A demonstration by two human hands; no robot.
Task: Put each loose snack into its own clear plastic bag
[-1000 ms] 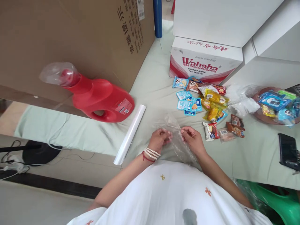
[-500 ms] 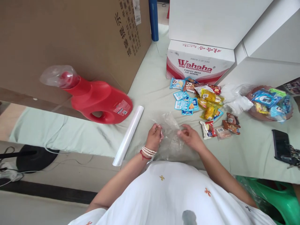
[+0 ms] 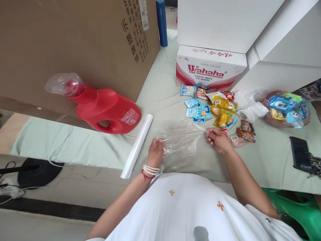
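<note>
A thin clear plastic film [image 3: 184, 139], perhaps a bag, is stretched sideways between my hands above the cloth. My left hand [image 3: 155, 152] is closed on its left end, bunching the plastic. My right hand [image 3: 219, 140] pinches the other end between thumb and fingers, pulling it out to a point. Just beyond my right hand lie several wrapped snacks: yellow packets [image 3: 222, 105], light-blue packets [image 3: 198, 110] and brown packets [image 3: 247, 131]. Left of my left hand rests a whitish plastic roll [image 3: 137, 147].
A red jug [image 3: 107, 108] lies by a large cardboard box [image 3: 75, 40] at left. A Wahaba-style printed carton [image 3: 210, 68] stands behind the snacks. At right are a snack bowl [image 3: 265, 117], white plastic bags [image 3: 253, 108], a phone [image 3: 299, 154] with keys, and a green stool [image 3: 298, 211].
My hands have moved apart, the left one leftward and the right one rightward. The crumpled plastic is now drawn out between them, and my right fingers have closed on it.
</note>
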